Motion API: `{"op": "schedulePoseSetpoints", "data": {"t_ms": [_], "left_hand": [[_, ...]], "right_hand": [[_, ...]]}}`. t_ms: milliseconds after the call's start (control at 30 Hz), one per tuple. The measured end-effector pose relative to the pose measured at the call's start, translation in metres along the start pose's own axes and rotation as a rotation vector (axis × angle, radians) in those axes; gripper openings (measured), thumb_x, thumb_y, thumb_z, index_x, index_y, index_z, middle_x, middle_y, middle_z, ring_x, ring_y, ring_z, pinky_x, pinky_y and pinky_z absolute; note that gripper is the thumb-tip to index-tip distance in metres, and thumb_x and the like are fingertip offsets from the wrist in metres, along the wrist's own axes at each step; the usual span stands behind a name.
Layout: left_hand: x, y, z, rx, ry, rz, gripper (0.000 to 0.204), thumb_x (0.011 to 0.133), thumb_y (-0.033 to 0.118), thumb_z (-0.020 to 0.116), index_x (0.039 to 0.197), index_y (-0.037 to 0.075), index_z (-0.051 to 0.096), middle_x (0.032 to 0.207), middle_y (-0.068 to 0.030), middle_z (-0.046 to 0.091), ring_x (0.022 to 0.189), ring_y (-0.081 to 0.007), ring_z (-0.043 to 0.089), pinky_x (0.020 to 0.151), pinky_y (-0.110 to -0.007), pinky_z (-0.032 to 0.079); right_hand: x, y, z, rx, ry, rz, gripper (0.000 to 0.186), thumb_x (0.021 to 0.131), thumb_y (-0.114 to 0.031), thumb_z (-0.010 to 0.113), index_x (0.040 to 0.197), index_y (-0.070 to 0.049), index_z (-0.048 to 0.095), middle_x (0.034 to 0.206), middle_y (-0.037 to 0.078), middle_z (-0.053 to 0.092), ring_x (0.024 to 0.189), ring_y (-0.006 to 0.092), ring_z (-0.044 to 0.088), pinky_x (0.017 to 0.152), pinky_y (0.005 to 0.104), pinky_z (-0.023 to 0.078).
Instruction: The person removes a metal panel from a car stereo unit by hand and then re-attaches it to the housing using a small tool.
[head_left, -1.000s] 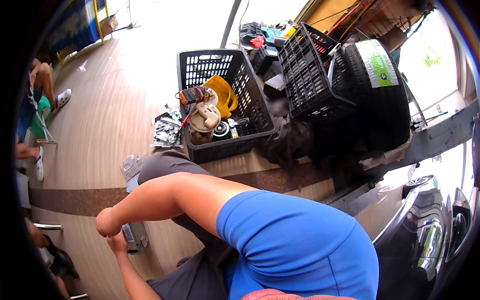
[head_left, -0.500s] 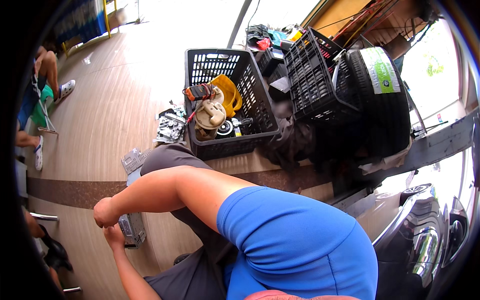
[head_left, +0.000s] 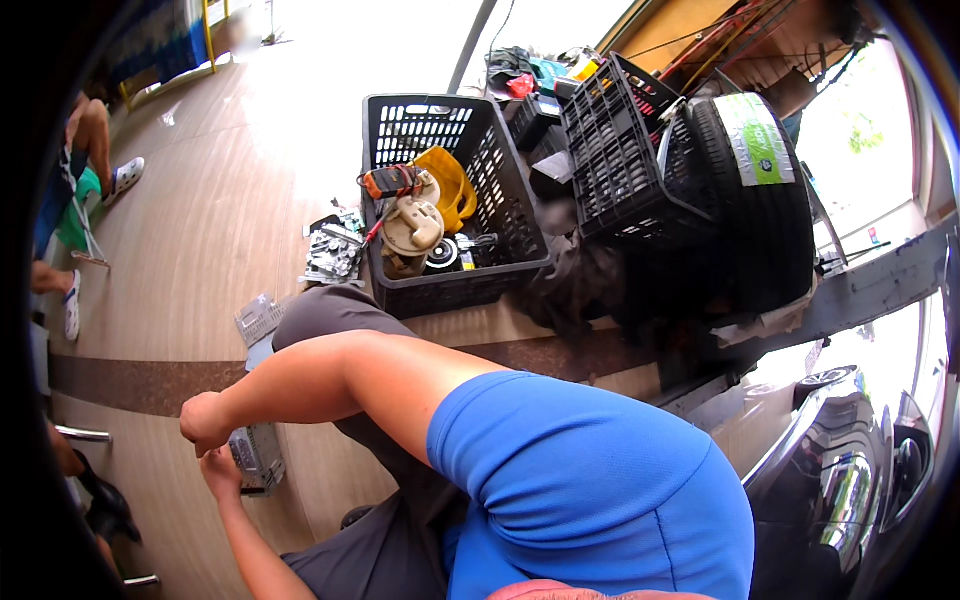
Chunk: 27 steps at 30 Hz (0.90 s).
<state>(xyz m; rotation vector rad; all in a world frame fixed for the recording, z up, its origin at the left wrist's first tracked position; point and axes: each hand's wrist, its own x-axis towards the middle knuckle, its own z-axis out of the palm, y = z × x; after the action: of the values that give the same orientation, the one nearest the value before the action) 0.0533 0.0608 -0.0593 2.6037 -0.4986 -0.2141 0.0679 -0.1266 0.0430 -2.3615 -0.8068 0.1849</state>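
At the left of the head view my two hands meet, one just above the other. My right hand (head_left: 205, 422) is closed like a fist, with its fingers turned away from view. Just below it my left hand (head_left: 221, 472) is closed too, its thumb side near the right hand's underside. Whatever lies between the fingers is hidden. Right beside them is a silver metal electronics box (head_left: 261, 459), looking like a car stereo unit, partly covered by my right forearm. Past my knee a perforated metal cover (head_left: 261, 317) lies on the floor.
Beyond my knee stands a black plastic crate (head_left: 460, 285) with a multimeter (head_left: 392, 181) and tan round parts. Metal parts (head_left: 333, 250) lie beside it. Further right are another crate (head_left: 625, 150), a tyre (head_left: 740, 230) and a dark car (head_left: 830, 470). People's legs (head_left: 95, 150) show at the left.
The whole view has shifted slightly, so everything sits a little further left. My hands keep nearly the same closed pose beside the metal box.
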Motion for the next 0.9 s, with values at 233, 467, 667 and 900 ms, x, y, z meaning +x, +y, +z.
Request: {"op": "schedulePoseSetpoints", "data": {"t_ms": [233,467,667,900], "left_hand": [[0.013,0.016,0.007,-0.063,-0.111,0.131,0.03,0.094,0.011,0.052,0.123,0.003,0.056,0.118,-0.0194,0.061,0.112,-0.0369,0.055,0.092,-0.041,0.045],[0.009,-0.038,0.017,0.174,-0.156,-0.103,0.039,0.089,0.039,0.054,0.105,0.004,0.065,0.092,-0.0219,0.068,0.087,-0.035,0.066,0.078,-0.047,0.051],[0.015,-0.045,0.028,0.125,0.431,0.837,0.037,0.09,0.037,0.052,0.096,0.004,0.066,0.083,-0.0213,0.069,0.079,-0.0383,0.067,0.07,-0.049,0.053],[0.024,-0.068,0.053,0.355,0.035,-0.055,0.035,0.083,0.038,0.063,0.086,0.004,0.067,0.085,-0.0202,0.069,0.078,-0.0372,0.066,0.067,-0.048,0.052]], "right_hand": [[-0.025,0.011,-0.005,-0.103,0.019,0.162,0.024,0.074,-0.036,0.072,0.082,-0.013,0.076,0.083,0.01,0.072,0.081,0.0308,0.068,0.069,0.0427,0.055],[-0.044,-0.019,-0.061,-0.086,0.18,0.112,0.04,0.078,-0.046,0.069,0.088,-0.007,0.074,0.087,0.015,0.071,0.089,0.0337,0.067,0.076,0.0429,0.054],[-0.061,-0.007,-0.078,-0.142,0.117,0.142,0.03,0.077,-0.033,0.063,0.089,-0.007,0.073,0.089,0.015,0.071,0.09,0.0334,0.067,0.078,0.0441,0.054],[-0.064,-0.018,-0.073,-0.273,0.014,0.074,0.03,0.077,-0.031,0.062,0.091,-0.007,0.074,0.092,0.015,0.071,0.092,0.0323,0.067,0.08,0.0434,0.054]]}}
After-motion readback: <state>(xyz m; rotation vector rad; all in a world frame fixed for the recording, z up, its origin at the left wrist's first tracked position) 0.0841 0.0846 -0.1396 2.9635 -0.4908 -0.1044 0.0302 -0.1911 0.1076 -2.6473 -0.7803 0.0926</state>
